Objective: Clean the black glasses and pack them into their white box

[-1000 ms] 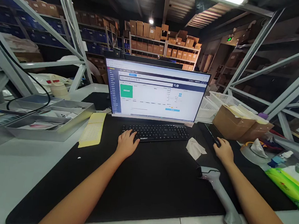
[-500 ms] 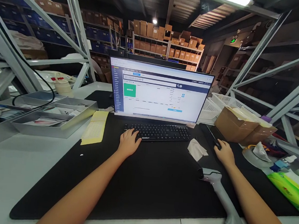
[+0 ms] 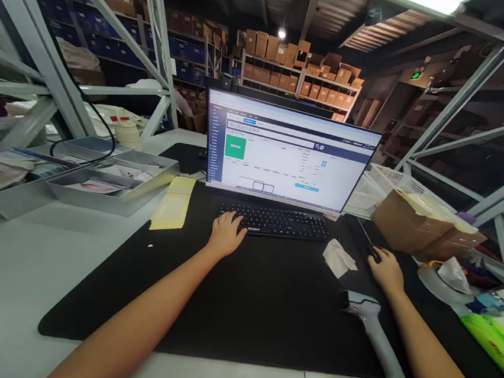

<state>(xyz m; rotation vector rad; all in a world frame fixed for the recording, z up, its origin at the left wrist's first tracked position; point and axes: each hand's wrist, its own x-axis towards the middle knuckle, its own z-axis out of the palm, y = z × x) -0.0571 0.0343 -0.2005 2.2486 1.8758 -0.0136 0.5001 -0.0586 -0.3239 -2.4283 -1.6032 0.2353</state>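
keyboard [image 3: 278, 222]: black, flat, low before monitor [image 3: 285, 155] | left hand [image 3: 225, 235]: loosely open, fingers rested on keys | right hand [image 3: 387, 270]: curled over black mouse [image 3: 375, 253]

The head camera has swung left and tilted, so the wide flat monitor [image 3: 288, 154] now sits right of centre and slanted. On its white page, two small outlined boxes have appeared low down, left of the blue button.
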